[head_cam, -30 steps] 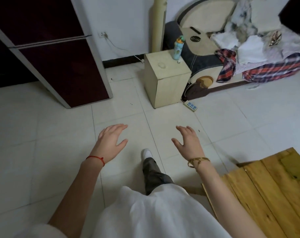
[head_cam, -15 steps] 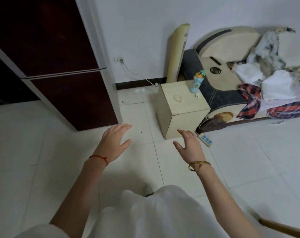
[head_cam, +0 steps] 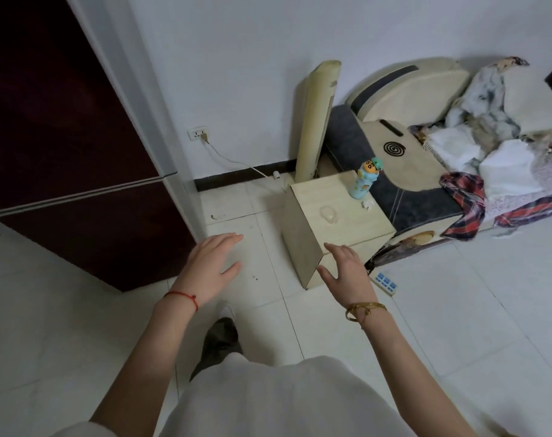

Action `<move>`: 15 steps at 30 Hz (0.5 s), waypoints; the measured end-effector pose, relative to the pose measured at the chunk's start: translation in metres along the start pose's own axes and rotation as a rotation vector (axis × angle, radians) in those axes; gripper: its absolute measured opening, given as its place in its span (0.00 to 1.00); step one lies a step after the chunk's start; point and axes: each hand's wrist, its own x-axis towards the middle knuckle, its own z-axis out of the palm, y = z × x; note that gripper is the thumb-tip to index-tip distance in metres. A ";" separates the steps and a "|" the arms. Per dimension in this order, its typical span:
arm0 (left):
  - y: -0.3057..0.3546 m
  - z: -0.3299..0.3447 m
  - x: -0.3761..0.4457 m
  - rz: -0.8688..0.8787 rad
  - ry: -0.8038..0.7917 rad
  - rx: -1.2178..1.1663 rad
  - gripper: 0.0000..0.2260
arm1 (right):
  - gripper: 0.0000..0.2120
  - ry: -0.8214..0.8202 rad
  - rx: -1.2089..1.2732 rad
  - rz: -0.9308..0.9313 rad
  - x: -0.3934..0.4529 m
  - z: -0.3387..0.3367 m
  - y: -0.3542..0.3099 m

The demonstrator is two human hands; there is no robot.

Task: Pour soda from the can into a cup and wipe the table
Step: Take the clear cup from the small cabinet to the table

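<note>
No soda can, cup or cloth shows in the head view. My left hand (head_cam: 210, 268) is held out over the white tiled floor, palm down, fingers apart and empty, with a red string on the wrist. My right hand (head_cam: 347, 272) is also out in front, fingers spread and empty, with a gold bracelet on the wrist. It hovers in front of the near corner of a small beige cabinet (head_cam: 303, 234). On the cabinet top stand a blue cartoon bottle (head_cam: 364, 181) and a small clear object (head_cam: 328, 213).
A dark red fridge (head_cam: 79, 152) stands at the left. A cream tower fan (head_cam: 317, 121) leans by the wall. A bed (head_cam: 426, 171) piled with clothes fills the right. A power strip (head_cam: 385, 282) lies on the floor beside the cabinet, and a cord runs from a wall socket (head_cam: 197, 134).
The view has swung up and to the left, so the wooden table at the lower right has dropped out of sight. The cabinet and fridge look closer. Both hands stay out and empty.
</note>
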 end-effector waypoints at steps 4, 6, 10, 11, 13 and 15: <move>-0.032 -0.034 0.070 0.110 -0.023 0.009 0.23 | 0.25 0.054 0.013 0.088 0.050 0.010 -0.029; -0.046 -0.051 0.104 0.161 -0.053 0.023 0.23 | 0.26 0.093 0.022 0.121 0.074 0.014 -0.045; -0.068 -0.076 0.168 0.269 -0.122 0.061 0.23 | 0.25 0.171 0.041 0.213 0.114 0.022 -0.072; -0.072 -0.079 0.183 0.290 -0.136 0.073 0.23 | 0.25 0.184 0.055 0.240 0.121 0.024 -0.076; -0.076 -0.083 0.214 0.344 -0.143 0.097 0.24 | 0.25 0.204 0.071 0.298 0.132 0.027 -0.080; -0.076 -0.081 0.242 0.388 -0.163 0.112 0.23 | 0.25 0.222 0.071 0.354 0.140 0.029 -0.080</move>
